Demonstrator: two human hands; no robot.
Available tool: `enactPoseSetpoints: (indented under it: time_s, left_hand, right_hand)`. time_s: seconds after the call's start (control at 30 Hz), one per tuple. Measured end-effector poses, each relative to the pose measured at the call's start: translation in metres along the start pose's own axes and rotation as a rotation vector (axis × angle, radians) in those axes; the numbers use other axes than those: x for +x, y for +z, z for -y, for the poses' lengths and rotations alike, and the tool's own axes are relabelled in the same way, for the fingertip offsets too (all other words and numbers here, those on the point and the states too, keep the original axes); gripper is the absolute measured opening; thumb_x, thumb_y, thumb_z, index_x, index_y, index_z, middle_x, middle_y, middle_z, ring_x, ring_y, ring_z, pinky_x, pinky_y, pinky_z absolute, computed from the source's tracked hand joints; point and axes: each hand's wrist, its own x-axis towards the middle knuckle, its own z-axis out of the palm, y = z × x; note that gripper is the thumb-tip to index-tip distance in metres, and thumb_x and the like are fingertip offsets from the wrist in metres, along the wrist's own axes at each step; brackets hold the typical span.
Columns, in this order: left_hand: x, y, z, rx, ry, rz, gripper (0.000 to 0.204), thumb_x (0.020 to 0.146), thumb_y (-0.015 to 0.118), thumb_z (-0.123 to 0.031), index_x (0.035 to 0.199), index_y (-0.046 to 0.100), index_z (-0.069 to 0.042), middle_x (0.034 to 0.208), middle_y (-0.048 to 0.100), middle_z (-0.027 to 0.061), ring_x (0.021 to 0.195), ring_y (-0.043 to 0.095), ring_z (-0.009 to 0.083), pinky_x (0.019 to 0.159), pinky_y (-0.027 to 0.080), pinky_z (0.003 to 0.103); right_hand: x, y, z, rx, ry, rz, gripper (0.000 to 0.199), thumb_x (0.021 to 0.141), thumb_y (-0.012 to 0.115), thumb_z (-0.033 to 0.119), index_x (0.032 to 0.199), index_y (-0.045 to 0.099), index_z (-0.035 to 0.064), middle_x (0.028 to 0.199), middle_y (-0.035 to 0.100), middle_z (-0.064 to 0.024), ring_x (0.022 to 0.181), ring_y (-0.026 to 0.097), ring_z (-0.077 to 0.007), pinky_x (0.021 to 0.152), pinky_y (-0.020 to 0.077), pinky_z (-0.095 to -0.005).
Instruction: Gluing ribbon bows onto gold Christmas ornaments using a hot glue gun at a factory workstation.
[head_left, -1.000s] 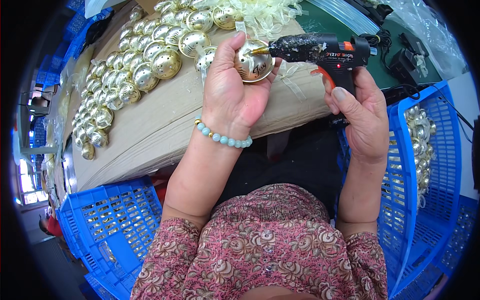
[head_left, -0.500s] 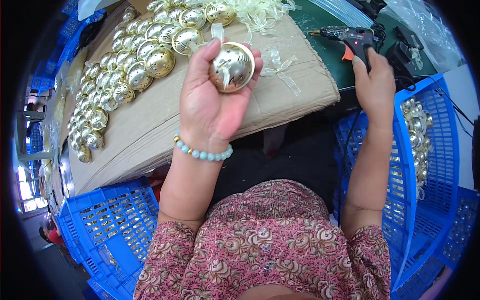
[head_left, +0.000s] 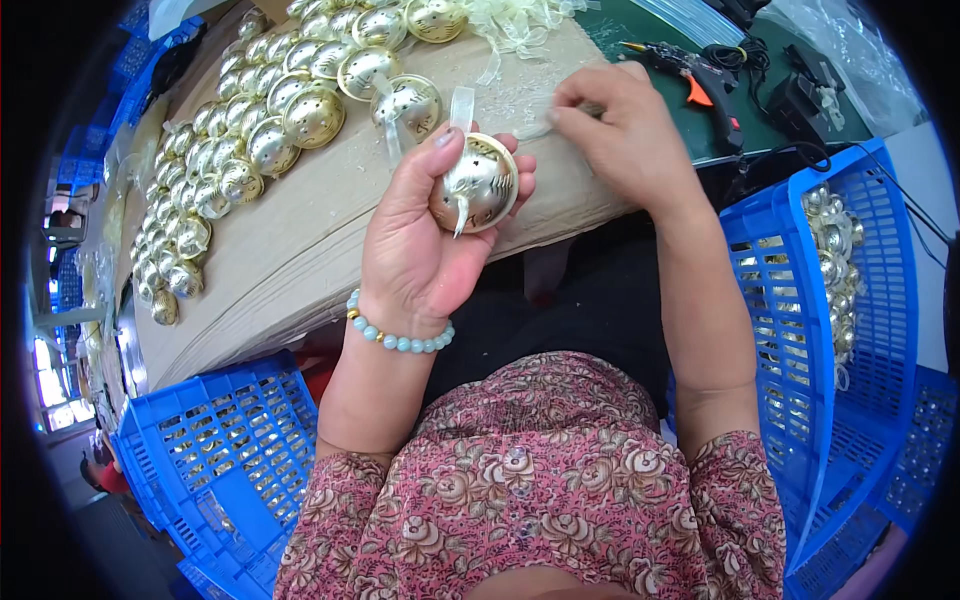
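Observation:
My left hand holds a shiny gold-coloured jingle bell ornament in its raised palm, fingers curled round the back. A sheer ribbon loop stands up from its top, and a pale pointed bit sticks out from its face. Over the cardboard's right part, my right hand pinches thumb and forefinger together at a sheer ribbon bow, mostly hidden by the fingers. Beyond that hand a black glue gun with an orange trigger lies on the green surface.
Many bells cover the left and far cardboard. Pale ribbon bows pile up at the far edge. Blue crates stand at left and right, the right one holding more bells. Black cables run near the gun.
My right hand has let go of the glue gun and moved left to the ribbon bow on the cardboard. My left hand has come slightly nearer with the bell.

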Motion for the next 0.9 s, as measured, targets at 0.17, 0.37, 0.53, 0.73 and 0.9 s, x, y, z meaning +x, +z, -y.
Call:
enactPoseSetpoints:
  time_s: [0.17, 0.37, 0.53, 0.73, 0.9]
  left_hand:
    - [0.014, 0.001, 0.005, -0.076, 0.066, -0.015, 0.021, 0.09, 0.059, -0.022, 0.102, 0.056, -0.005, 0.093, 0.064, 0.0125, 0.089, 0.063, 0.0273, 0.081, 0.053, 0.041]
    - [0.021, 0.003, 0.014, -0.162, 0.142, 0.17, 0.046, 0.092, 0.053, -0.045, 0.108, 0.056, -0.002, 0.101, 0.063, 0.0104, 0.095, 0.06, 0.0217, 0.089, 0.049, 0.036]
    - [0.015, 0.009, 0.02, -0.134, 0.219, 0.226, 0.045, 0.092, 0.053, -0.044, 0.109, 0.056, -0.002, 0.103, 0.063, 0.0084, 0.1, 0.059, 0.0211, 0.093, 0.046, 0.035]
    - [0.014, 0.009, 0.025, 0.045, 0.319, 0.192, 0.025, 0.094, 0.055, -0.027, 0.107, 0.055, -0.006, 0.102, 0.06, 0.0036, 0.098, 0.057, 0.0153, 0.091, 0.045, 0.033]
    - [0.013, 0.015, 0.026, 0.011, 0.296, 0.142, 0.02, 0.094, 0.051, -0.021, 0.108, 0.056, -0.007, 0.104, 0.062, 0.0048, 0.1, 0.059, 0.0177, 0.092, 0.046, 0.037]
  right_hand:
    - [-0.029, -0.026, 0.053, 0.99, 0.143, 0.011, 0.009, 0.083, 0.064, 0.006, 0.089, 0.062, 0.0005, 0.082, 0.061, -0.0019, 0.077, 0.055, -0.0079, 0.068, 0.0436, -0.0219]
    - [-0.028, -0.009, 0.075, 1.075, 0.142, -0.045, 0.007, 0.083, 0.062, 0.001, 0.09, 0.062, -0.0015, 0.078, 0.062, -0.0014, 0.073, 0.057, -0.0046, 0.065, 0.0476, -0.0202]
    - [-0.025, 0.005, 0.074, 0.995, 0.125, -0.207, 0.007, 0.082, 0.063, 0.0, 0.089, 0.063, -0.0017, 0.078, 0.061, -0.0009, 0.072, 0.055, -0.0044, 0.064, 0.0474, -0.0206]
    - [-0.027, 0.01, 0.07, 0.943, 0.161, -0.265, 0.008, 0.082, 0.065, 0.001, 0.089, 0.063, -0.0009, 0.078, 0.06, 0.0008, 0.071, 0.054, -0.0038, 0.063, 0.0468, -0.0195]
    - [-0.027, 0.01, 0.07, 0.968, 0.226, -0.262, 0.007, 0.081, 0.066, 0.002, 0.087, 0.063, -0.0004, 0.077, 0.06, 0.0013, 0.069, 0.052, -0.0028, 0.061, 0.0454, -0.0183]
